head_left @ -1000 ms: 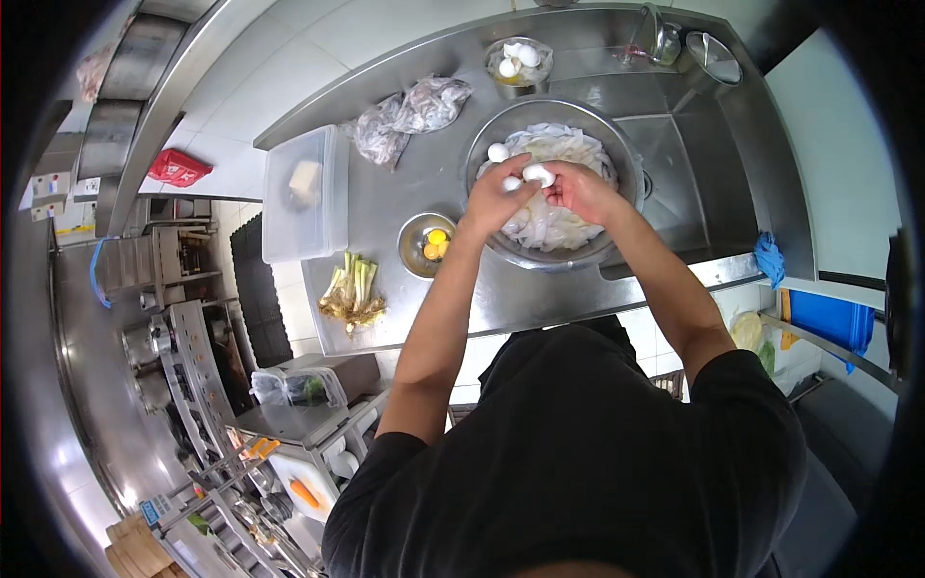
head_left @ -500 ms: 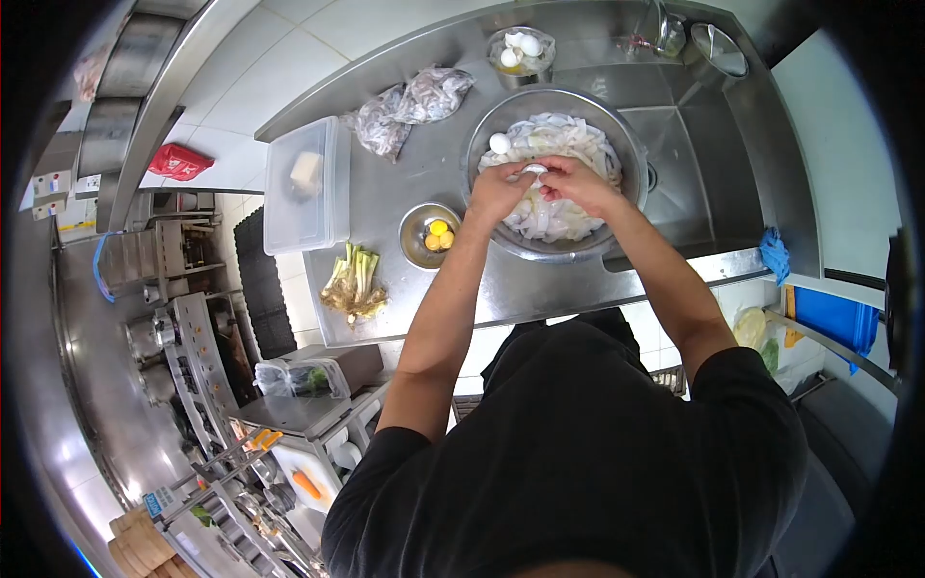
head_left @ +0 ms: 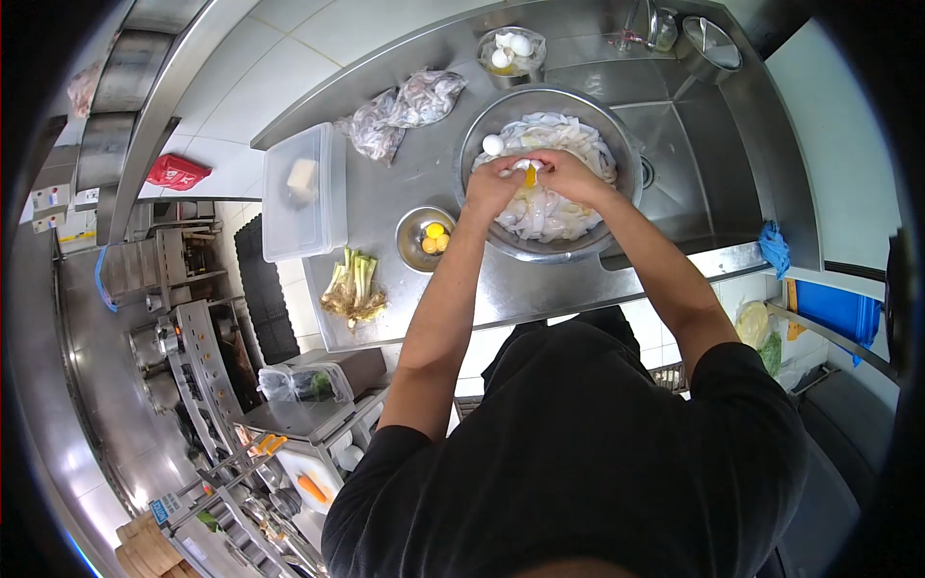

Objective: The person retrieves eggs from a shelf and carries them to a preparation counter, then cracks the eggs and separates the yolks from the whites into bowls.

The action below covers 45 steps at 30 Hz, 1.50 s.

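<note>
Over a large steel bowl (head_left: 631, 193), both hands are closed on a cracked egg (head_left: 525, 164) with white shell. My left hand (head_left: 491, 188) grips one side and my right hand (head_left: 570, 179) the other. Between the fingers shows yellow yolk (head_left: 530, 177). Pale, wet strips (head_left: 549, 214), resembling sliced squid, fill the bowl beneath. A whole white egg (head_left: 492, 144) rests on them at the left, near the rim. Left of the bowl, a small steel bowl (head_left: 409, 243) holds yolks (head_left: 436, 231). Fingers partly hide the shell.
Behind the large bowl stands a bag-lined container (head_left: 533, 69) with white eggshells. Filled plastic bags (head_left: 424, 98), a clear lidded box (head_left: 306, 226) and spring onions (head_left: 355, 289) lie to the left. The sink (head_left: 723, 164) is to the right, with a steel pot (head_left: 710, 53) at its back corner.
The egg between my hands has been opened, and yellow yolk now shows between the shell parts. The view has shifted slightly.
</note>
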Available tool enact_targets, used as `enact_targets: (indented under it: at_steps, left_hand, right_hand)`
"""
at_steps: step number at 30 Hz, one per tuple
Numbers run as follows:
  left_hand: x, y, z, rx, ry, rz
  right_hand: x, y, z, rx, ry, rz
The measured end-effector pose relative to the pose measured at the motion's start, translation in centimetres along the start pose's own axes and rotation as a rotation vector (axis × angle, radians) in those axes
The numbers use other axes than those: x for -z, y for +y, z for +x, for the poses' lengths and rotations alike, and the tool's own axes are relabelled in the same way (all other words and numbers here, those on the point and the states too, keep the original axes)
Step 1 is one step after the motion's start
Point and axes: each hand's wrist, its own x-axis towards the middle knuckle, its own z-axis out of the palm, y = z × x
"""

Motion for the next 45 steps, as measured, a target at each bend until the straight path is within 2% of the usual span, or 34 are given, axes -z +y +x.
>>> enact_targets:
  at_steps: [3,12,15,21,24,27,29,30,32,33,35,38,40,42,44,45]
  left_hand:
    - [0.4,1.0,-0.3,-0.079,0.031,0.111]
    - [1.8,4.4,-1.6,-0.279,0.175,0.547]
    - [2.3,4.7,-1.6,-0.331,0.212,0.626]
    - [2.7,5.9,-1.8,-0.282,0.343,0.601]
    - [2.7,6.4,-2.2,-0.239,0.409,0.42]
    - [1.1,4.1,-1.2,-0.221,0.372,0.134]
    - [-0.1,1.4,-0.1,-0.064,0.258,-0.032]
    - [0.4,3.0,-1.3,0.038,0.19,-0.215]
    - [1.0,4.2,-1.9,-0.001,0.214,-0.259]
    - [-0.7,1.5,-0.1,-0.103,0.294,-0.258]
    - [1.0,5.1,-1.9,0.1,0.189,-0.595]
    - [2.8,7.3,-3.9,0.065,0.272,-0.581]
    - [3.6,7.1,-4.9,0.097,0.28,-0.531]
    - [4.2,7.1,-6.4,0.112,0.284,-0.504]
    - [4.8,7.0,-8.6,0.108,0.29,-0.496]
    - [4.9,6.6,-9.5,0.12,0.285,-0.501]
  right_hand:
    - [0.4,-1.1,-0.4,0.042,0.044,-0.259]
    - [0.5,-3.9,-1.3,0.39,0.174,-0.876]
    - [0.5,-5.5,-2.0,0.386,0.217,-0.949]
    - [1.1,-4.1,-1.3,0.332,0.379,-0.682]
    - [1.1,-4.2,-1.2,0.167,0.265,-0.044]
    - [0.6,-5.1,-1.7,0.073,0.053,0.132]
    - [-0.3,-5.5,-1.5,0.115,0.116,0.18]
    - [-0.1,-6.0,-1.3,0.083,0.063,0.177]
    - [0.2,-5.6,-0.3,-0.008,-0.027,0.34]
    - [0.1,-6.3,-0.1,-0.026,0.01,0.337]
    - [1.9,-4.9,1.7,-0.084,-0.032,0.496]
    - [6.5,-3.1,7.9,-0.098,-0.11,0.596]
    - [8.3,-5.2,12.4,-0.079,0.089,0.409]
    - [11.5,-6.4,18.9,-0.001,0.125,-0.134]
    - [12.2,-6.4,23.0,0.16,0.307,-0.24]
    - [13.3,-4.9,25.5,0.189,0.379,-0.444]
